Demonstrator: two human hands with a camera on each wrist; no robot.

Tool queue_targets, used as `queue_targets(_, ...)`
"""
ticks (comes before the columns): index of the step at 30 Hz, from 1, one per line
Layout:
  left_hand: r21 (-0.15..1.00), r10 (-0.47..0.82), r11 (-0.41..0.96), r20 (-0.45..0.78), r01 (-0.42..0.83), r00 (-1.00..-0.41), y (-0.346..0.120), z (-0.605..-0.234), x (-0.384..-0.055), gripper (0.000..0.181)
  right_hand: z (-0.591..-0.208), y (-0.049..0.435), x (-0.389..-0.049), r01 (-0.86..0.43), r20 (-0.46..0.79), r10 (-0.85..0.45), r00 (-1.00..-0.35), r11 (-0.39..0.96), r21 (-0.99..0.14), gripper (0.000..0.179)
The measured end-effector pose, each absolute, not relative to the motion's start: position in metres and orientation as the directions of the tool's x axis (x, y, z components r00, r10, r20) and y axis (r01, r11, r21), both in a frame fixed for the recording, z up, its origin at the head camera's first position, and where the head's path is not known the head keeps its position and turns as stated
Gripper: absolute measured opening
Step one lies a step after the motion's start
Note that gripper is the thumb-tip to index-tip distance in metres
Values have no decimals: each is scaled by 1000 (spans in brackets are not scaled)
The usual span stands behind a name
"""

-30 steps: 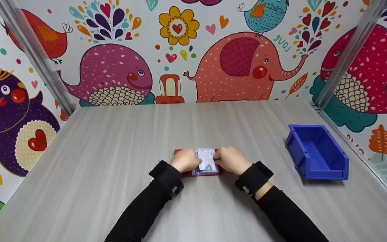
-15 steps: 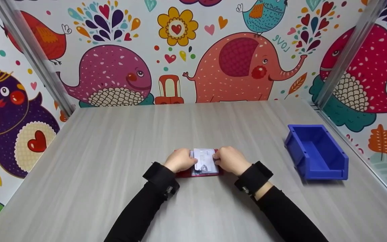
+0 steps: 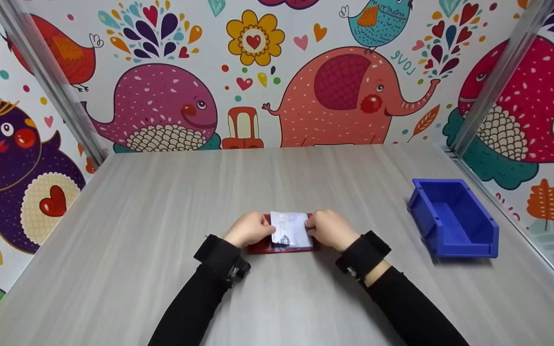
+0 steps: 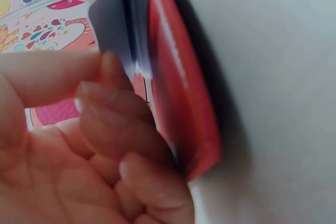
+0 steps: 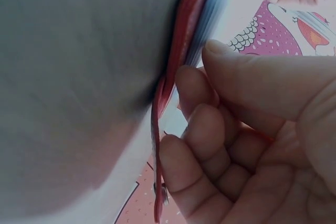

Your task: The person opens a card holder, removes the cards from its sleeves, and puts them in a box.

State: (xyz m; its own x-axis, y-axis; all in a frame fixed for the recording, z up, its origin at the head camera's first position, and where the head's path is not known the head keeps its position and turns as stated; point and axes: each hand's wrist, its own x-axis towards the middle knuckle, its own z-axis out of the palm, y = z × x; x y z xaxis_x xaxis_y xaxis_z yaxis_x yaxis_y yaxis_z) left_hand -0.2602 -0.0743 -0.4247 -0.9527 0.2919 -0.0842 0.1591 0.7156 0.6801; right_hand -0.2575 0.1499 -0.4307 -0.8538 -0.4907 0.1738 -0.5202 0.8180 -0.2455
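Note:
A red card holder (image 3: 258, 248) lies opened out on the table, with a stack of pale sleeves on its right half. My left hand (image 3: 249, 228) pinches the left edge of a white card (image 3: 281, 228) between thumb and fingers. In the left wrist view, that card (image 4: 111, 22) stands at an angle away from the stack, over the red cover (image 4: 181, 85). With thumb and curled fingers, my right hand (image 3: 331, 229) grips the holder's right edge. The right wrist view shows its thumb against the sleeves (image 5: 207, 22), and a red strap (image 5: 156, 156) with a metal snap beside the fingers.
A blue plastic bin (image 3: 455, 218) stands at the right of the wood-grain table (image 3: 171, 202). Walls printed with cartoon animals (image 3: 339, 101) rise at the back and both sides, with metal posts (image 3: 51, 81) at the corners.
My left hand has moved left with the card's edge, so more of the white card shows and its left edge lies farther over the red cover. My right hand has stayed in place.

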Motion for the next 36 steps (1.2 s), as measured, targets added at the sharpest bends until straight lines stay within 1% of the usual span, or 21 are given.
queue_targets(2, 694, 284, 705, -95, 141, -954, -77, -424, -260, 34, -431, 150, -257, -531, 180, -501, -847, 813, -239, 25)
queue_targets(9, 735, 274, 669, -107, 109, -956, -83, -421, -260, 35, -431, 150, -258, -536, 184, -504, -844, 810, -239, 27)
queue_targets(17, 763, 268, 639, -109, 92, -957, -91, -415, -261, 35, -431, 150, -257, -541, 193, -506, -840, 805, -245, 24)
queue_targets(24, 790, 273, 602, -71, 113, -959, -94, -405, -260, 43, -432, 151, -258, -544, 196, -509, -838, 799, -257, 22)
queue_targets(27, 804, 268, 582, -49, 121, -962, -92, -399, -258, 41, -432, 151, -258, -549, 203, -511, -835, 797, -253, 21)
queue_targets(32, 847, 258, 522, -39, 105, -965, -87, -389, -255, 30, -433, 152, -258, -561, 216, -520, -827, 792, -242, 21)
queue_targets(36, 863, 274, 487, -2, 137, -962, -85, -381, -253, 30, -433, 151, -258, -552, 210, -512, -833, 794, -253, 16)
